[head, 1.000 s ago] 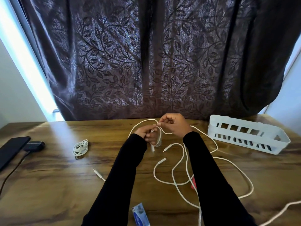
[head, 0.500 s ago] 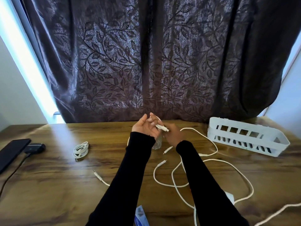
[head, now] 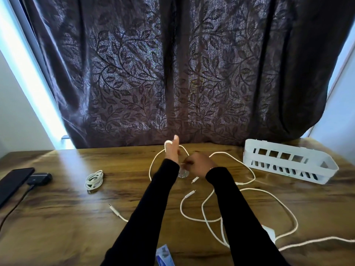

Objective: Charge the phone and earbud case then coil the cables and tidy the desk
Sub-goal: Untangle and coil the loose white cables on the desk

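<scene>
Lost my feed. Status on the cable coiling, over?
Left hand upright, white cable looped over it. Right hand pinching cable. Loose loops across desk.

left hand [head: 171,150] raised, fingers straight, right hand [head: 198,164] curled, seemingly pinching, both sleeves black

A single head-worn wide-angle view looks forward and down across the desk [head: 57,217] toward the curtain [head: 172,73].
</scene>
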